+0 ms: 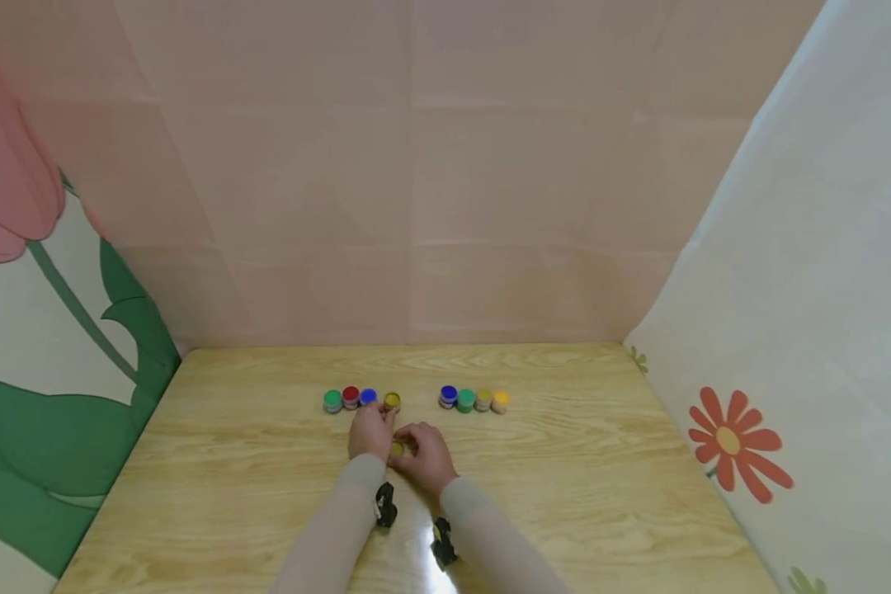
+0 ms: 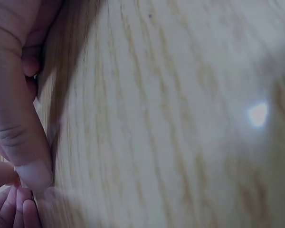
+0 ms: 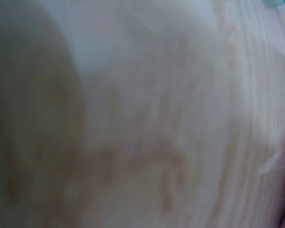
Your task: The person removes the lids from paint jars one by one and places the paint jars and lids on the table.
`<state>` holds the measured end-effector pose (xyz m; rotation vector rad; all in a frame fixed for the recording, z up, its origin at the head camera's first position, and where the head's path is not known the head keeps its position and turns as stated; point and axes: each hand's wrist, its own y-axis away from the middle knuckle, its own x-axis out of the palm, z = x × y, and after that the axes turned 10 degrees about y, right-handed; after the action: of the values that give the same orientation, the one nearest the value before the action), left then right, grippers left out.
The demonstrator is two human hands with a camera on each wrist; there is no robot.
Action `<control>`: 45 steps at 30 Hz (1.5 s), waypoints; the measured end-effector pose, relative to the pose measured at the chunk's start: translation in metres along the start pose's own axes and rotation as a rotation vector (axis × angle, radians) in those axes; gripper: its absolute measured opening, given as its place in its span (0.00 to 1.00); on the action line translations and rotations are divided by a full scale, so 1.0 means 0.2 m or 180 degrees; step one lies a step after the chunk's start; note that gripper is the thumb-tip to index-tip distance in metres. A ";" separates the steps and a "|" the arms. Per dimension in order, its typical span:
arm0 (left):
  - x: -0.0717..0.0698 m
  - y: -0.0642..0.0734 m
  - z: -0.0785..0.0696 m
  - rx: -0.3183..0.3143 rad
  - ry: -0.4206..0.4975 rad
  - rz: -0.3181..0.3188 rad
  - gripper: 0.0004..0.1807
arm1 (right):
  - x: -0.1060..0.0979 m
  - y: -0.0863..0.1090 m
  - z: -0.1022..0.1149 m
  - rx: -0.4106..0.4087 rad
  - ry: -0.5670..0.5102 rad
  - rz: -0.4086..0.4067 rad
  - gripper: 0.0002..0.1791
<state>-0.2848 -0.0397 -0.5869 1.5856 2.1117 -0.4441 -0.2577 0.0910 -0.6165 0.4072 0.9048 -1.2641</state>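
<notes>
A row of small round jars stands left of the middle in the head view: a green-lidded jar point(image 1: 332, 401), a red-lidded jar point(image 1: 351, 397), a blue-lidded jar point(image 1: 368, 397) and a dark-yellow-topped jar point(image 1: 392, 402). My left hand point(image 1: 370, 432) reaches up to this row, fingertips at the blue lid and thumb just below the dark-yellow jar; I cannot tell whether it grips either. Close beside it, my right hand point(image 1: 429, 459) curls its fingers and thumb around a small yellow-topped jar point(image 1: 397, 449). In the left wrist view the left thumb point(image 2: 19, 128) points down along the table.
To the right stands a second row: a blue-lidded jar point(image 1: 449, 396), a green jar point(image 1: 465, 401), a dull-yellow-lidded jar point(image 1: 483, 400) and an orange-yellow-lidded jar point(image 1: 501, 402). The wooden table point(image 1: 579, 462) meets a pink backdrop behind, with flowered cloths at both sides.
</notes>
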 end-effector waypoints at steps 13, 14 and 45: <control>-0.02 0.01 0.04 0.0154 0.0192 -0.0059 0.08 | 0.01 0.01 0.02 0.0091 0.0121 0.0003 0.20; -0.03 0.01 0.05 0.0178 0.0223 -0.0064 0.08 | 0.01 0.01 0.01 0.0096 0.0134 0.0018 0.20; -0.14 -0.01 0.15 0.0063 0.1179 -0.0496 0.14 | -0.06 -0.38 0.20 -0.0103 0.1572 0.0356 0.26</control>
<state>-0.2752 -0.0786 -0.5976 1.6204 2.5257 -0.2336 -0.3139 0.0482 -0.5673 0.7539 1.2964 -1.0600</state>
